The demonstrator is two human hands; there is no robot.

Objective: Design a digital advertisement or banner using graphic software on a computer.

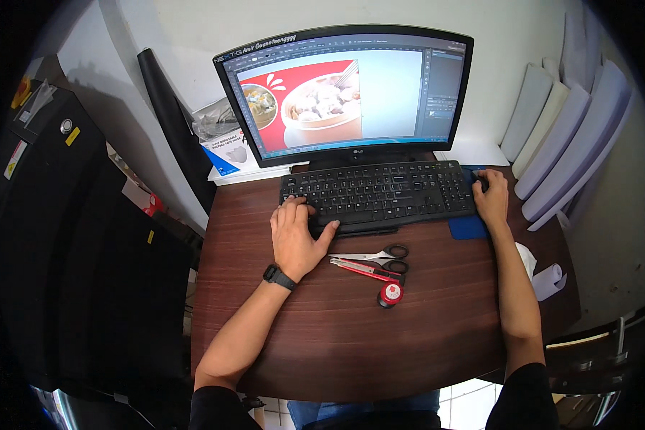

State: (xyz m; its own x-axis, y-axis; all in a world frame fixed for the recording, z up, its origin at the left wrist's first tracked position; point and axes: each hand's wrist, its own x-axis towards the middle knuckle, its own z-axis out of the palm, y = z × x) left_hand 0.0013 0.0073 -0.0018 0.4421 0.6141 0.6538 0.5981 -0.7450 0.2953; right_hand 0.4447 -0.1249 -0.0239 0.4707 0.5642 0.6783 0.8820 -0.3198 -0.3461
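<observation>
- Desk (337, 337): dark wood-look top bearing everything here; its front part leaves both forearms room.
- Monitor (390, 93): stands behind the keyboard and closes off the space at the back.
- Paper rolls (570, 136): tall, leaning by the wall beyond the desk's right side, well apart from the right hand.
- Keyboard (387, 201): black, lying across the desk before the monitor. Probably light and stiff, likely to slide if pushed; best lifted by both short ends, clear of the keys.
- Left hand (294, 233): rests on the keyboard's left end, fingers loosely spread, thumb near the front edge, gripping nothing.
- Right hand (491, 197): curled over the mouse, holding it from above.
- Mouse pad (468, 229): blue, partly under the keyboard's right end, which limits leftward room for the mouse.
- Scissors (358, 256): in front of the keyboard, blades pointing at the left hand, an awkward spot should it slide right.
- Cutter knife (362, 269): red, just below the scissors; whether its blade is out, I cannot tell.
- Mouse (484, 184): black, at the keyboard's right end. Likely light, hard and smooth; its sides suit thumb and outer fingers.
- Round red-and-black item (390, 293): just below the knife's handle.
</observation>
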